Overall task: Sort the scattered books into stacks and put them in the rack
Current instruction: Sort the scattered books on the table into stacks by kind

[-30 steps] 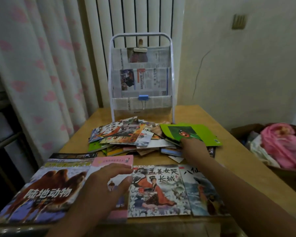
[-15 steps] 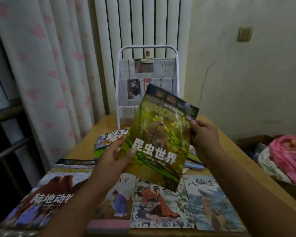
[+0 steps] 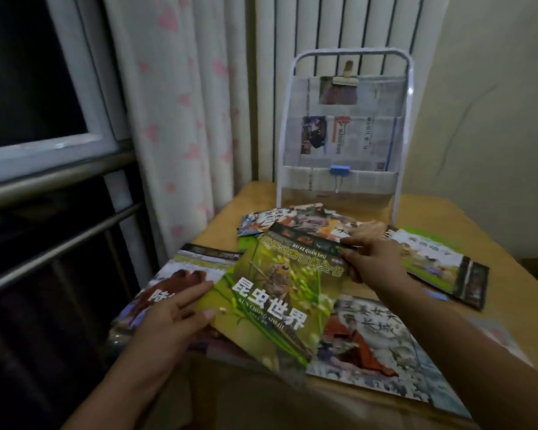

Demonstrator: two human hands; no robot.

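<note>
We have one head-worn, wide-angle view, looking forward and down from close above the desk point(image 3: 507, 243), facing the rack point(image 3: 343, 131) at its far edge.

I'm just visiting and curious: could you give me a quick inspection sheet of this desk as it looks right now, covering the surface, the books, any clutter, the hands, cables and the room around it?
Surface: wooden table, mostly covered with books.
Job's things: green insect book held over the near row; camel book partly under it at left; story book lying flat at right; scattered pile before the white rack, whose pockets are lined with newspaper.
Clutter: wooden clip and blue binder clip on the rack.
Hands: left hand holds the insect book's left edge; right hand pinches its top right corner.
Cables: nothing seen.
Surroundings: curtain, radiator, window with metal rails.
</note>
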